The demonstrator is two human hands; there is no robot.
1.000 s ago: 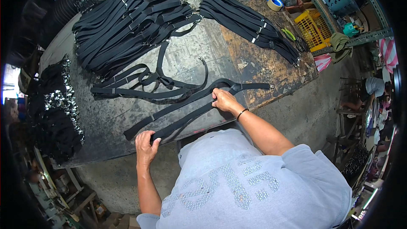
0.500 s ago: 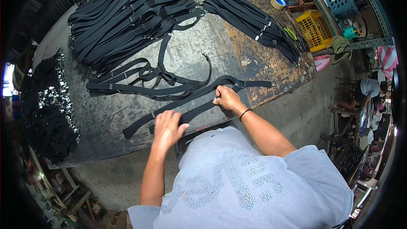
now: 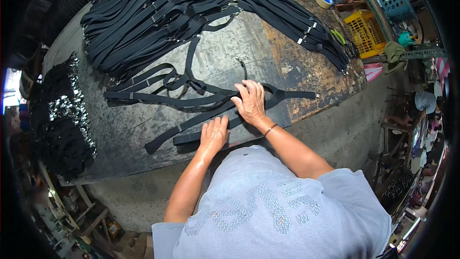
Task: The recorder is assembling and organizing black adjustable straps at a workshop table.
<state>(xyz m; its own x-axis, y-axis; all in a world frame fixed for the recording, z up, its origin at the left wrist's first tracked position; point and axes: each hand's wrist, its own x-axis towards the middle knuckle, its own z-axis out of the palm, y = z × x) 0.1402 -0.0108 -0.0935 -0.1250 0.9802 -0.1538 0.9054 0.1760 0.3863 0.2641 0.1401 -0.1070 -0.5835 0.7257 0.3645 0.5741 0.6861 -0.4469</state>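
A person's bare left hand (image 3: 214, 133) is held back upward, fingers close together and pointing forward, while the bare right hand (image 3: 251, 103), just beside it and farther forward, shows its back, fingers extended and slightly parted, thumb out to the left. The bare left forearm (image 3: 189, 189) slants inward from below; the bare right forearm (image 3: 297, 151) angles in from the right, elbow bent outward, a thin dark band (image 3: 270, 129) circling the wrist.

The head view looks steeply down onto the worktable (image 3: 225, 52).
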